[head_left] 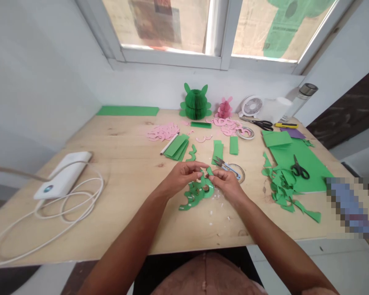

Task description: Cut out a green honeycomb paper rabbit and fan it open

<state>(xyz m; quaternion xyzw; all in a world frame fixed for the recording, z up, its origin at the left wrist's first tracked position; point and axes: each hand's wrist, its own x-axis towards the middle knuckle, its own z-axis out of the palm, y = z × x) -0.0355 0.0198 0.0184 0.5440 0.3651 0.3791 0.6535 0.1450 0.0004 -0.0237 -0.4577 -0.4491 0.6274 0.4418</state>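
left hand [183, 177], right hand [227, 184]: close together, both pinching a green paper cutout [197, 192] from either side to keep it taut, just above the wooden desk [126, 164], among small white scraps [214, 205].

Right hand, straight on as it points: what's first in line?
The green cut paper at the fingertips of the right hand; beyond it the left hand, though depth is unclear from here.
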